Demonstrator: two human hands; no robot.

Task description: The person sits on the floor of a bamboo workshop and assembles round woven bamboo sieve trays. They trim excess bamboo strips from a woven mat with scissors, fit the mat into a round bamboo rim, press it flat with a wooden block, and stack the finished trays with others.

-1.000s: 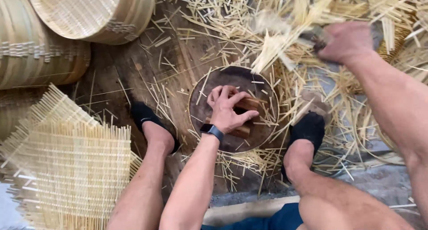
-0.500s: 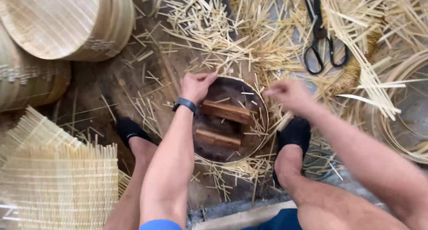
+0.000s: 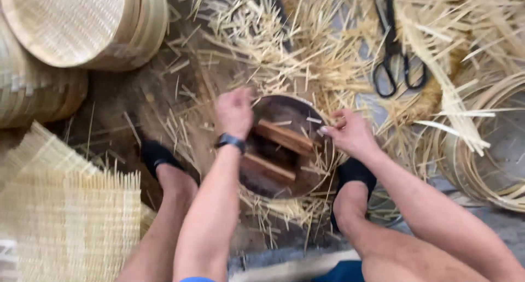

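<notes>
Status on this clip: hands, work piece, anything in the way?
Both hands on round block rim: left hand, right hand. Two wood pieces on it. Bamboo scraps all around.

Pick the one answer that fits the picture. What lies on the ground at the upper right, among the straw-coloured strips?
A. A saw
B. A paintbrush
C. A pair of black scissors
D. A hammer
C: a pair of black scissors with two finger loops lies among the pale strips, beyond the right hand that rests at the rim of the round dark block.
</notes>
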